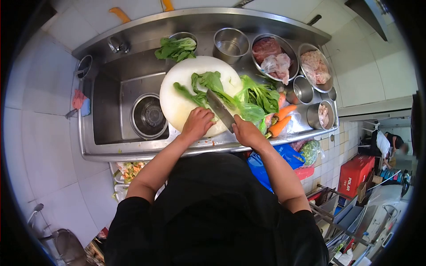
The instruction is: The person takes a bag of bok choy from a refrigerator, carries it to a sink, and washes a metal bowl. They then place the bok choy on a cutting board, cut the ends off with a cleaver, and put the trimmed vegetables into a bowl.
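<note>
from my remote seat i see smooth metal in the sink (106,106) between nine and ten o'clock, shiny along its lit edges, and reflective metal on the pot (220,42) just past twelve. the cutting board (171,86) near twelve looks like smooth, matt plastic; over it the knife (219,108) has a flat metal blade. at four i get thin, crinkled, glossy plastic on the blue bag (258,168), at six matt cloth on the black garment (204,199), at nine smooth, softly shining tiles (44,146)
</note>
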`<state>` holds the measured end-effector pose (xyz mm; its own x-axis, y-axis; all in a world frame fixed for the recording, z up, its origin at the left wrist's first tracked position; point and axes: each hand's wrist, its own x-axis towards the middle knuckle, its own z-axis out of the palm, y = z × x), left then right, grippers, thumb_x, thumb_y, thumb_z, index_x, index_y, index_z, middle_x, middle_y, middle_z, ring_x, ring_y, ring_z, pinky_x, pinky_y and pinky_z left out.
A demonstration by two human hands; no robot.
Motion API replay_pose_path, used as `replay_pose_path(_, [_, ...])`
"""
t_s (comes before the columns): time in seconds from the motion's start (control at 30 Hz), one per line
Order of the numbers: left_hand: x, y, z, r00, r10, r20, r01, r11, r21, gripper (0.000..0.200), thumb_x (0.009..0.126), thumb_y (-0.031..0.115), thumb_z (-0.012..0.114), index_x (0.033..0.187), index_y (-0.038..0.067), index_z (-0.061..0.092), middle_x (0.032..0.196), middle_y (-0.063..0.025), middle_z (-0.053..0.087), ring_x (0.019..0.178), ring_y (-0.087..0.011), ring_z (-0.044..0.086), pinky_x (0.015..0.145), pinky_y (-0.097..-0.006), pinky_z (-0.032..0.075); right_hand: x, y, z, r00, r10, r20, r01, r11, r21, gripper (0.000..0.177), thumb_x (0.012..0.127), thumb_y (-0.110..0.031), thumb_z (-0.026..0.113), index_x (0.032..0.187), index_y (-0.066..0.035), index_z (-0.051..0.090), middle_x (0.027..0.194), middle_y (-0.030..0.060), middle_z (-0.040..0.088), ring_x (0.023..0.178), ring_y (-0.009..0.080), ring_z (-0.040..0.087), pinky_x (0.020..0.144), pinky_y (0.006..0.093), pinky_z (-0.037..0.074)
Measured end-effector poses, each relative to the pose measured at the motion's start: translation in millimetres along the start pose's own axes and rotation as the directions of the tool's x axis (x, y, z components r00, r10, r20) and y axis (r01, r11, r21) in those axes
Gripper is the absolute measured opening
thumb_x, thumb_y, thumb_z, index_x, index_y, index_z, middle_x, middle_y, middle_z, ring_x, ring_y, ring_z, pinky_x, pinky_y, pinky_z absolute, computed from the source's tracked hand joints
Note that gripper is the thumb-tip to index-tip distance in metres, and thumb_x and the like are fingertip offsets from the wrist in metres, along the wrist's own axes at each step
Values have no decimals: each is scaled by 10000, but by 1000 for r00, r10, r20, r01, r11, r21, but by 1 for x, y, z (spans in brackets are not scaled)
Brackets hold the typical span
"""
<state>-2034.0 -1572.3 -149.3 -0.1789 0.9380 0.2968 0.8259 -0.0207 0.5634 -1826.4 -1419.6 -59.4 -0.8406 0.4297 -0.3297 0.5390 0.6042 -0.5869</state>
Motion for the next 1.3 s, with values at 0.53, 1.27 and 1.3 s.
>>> replay_pose_path(0.53, [57,22,-12,992,-123,-5,122,990,-66,492,871,150,740,1336,9,661,1405,-205,608,1327,-402,540,1157,-493,437,-74,2,-24,947,215,-239,-234,971,-54,210,1098,-224,521,1188,-34,506,883,350,704,877,565,680,800,668,502])
replay_pose_path(1.27, [78,3,-16,989,-138,-54,129,983,-134,408,911,112,733,1305,28,667,1300,-181,664,1246,-383,631,1060,-452,529,-89,-5,-21,925,243,-293,-220,970,107,247,1099,-232,538,1212,-12,529,914,376,680,909,606,639,786,674,473])
replay_pose_path(1.3, [81,11,-15,992,-100,-82,90,989,-117,408,905,102,728,1302,26,672,1304,-176,664,1259,-378,622,1075,-447,522,-90,-5,-21,915,252,-315,-235,968,91,242,1099,-231,538,1210,-16,531,916,374,681,909,604,641,785,676,471])
